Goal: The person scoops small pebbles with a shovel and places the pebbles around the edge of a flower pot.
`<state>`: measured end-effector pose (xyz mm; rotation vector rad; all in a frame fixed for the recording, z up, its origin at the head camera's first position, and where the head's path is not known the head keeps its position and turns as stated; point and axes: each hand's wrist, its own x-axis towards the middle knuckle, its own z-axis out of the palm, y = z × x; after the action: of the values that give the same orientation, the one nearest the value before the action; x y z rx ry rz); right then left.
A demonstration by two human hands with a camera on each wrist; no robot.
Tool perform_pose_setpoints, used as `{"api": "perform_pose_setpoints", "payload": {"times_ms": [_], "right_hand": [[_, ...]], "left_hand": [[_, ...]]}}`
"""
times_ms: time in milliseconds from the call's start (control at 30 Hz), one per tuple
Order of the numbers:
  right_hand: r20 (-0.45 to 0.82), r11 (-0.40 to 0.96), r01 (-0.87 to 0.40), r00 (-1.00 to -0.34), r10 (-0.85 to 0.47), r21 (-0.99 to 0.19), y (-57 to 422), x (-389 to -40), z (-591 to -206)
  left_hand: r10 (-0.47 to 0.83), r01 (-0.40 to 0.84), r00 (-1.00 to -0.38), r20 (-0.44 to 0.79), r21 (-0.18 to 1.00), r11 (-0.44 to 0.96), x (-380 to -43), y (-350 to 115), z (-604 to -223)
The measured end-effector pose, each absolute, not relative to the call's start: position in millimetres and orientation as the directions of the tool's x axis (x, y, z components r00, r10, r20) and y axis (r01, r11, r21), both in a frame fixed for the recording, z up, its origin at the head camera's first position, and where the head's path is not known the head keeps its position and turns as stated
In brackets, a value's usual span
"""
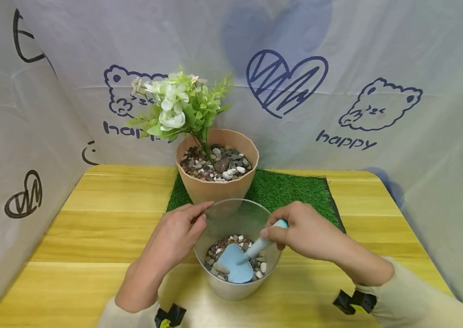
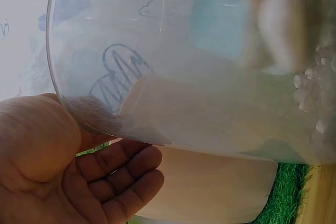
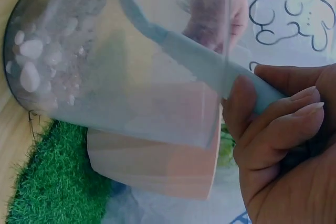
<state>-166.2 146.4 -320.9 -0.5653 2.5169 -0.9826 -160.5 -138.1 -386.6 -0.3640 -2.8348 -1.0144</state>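
My right hand (image 1: 303, 230) grips the handle of a light blue hand trowel (image 1: 235, 264), also seen in the right wrist view (image 3: 199, 59). Its blade tilts down inside a clear plastic bucket (image 1: 235, 291), among mixed pebbles (image 1: 260, 269). A flat greyish stone (image 1: 221, 268) lies on the blade's left edge. At the bucket's left rim, my left hand (image 1: 176, 234) holds on with thumb and forefinger; in the left wrist view, its other fingers (image 2: 131, 182) curl loosely outside the wall.
Right behind the bucket, a peach planter (image 1: 219, 189) full of pebbles holds a white-flowered leafy plant (image 1: 186, 105). It stands on a green turf mat (image 1: 289, 191) on the wooden table (image 1: 104, 237). A printed cloth (image 1: 207, 27) hangs close around the back and sides.
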Motion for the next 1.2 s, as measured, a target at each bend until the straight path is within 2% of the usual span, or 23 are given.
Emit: {"api": "perform_pose_setpoints", "payload": {"times_ms": [133,333,900,1200], "right_hand": [[-0.23,0.627,-0.123,-0.863,-0.45,-0.769,157,-168,-323],[-0.253,0.478,0.017,-0.866,-0.432,-0.878,172,-171,-335],[-0.271,0.33,0.135,-0.87,-0.411,-0.934,185,-173,-346],[-0.29,0.306,0.177,-0.878,-0.381,-0.936,199,-175,-341]], "left_hand": [[0.192,0.257,-0.966,0.172,0.611,0.749,-161,-139,-386],[0.204,0.269,-0.963,0.175,0.609,0.746,-161,-140,-384],[0.204,0.261,-0.965,0.163,0.611,0.748,-162,-140,-384],[0.204,0.255,-0.967,0.153,0.626,0.737,-161,-140,-384]]}}
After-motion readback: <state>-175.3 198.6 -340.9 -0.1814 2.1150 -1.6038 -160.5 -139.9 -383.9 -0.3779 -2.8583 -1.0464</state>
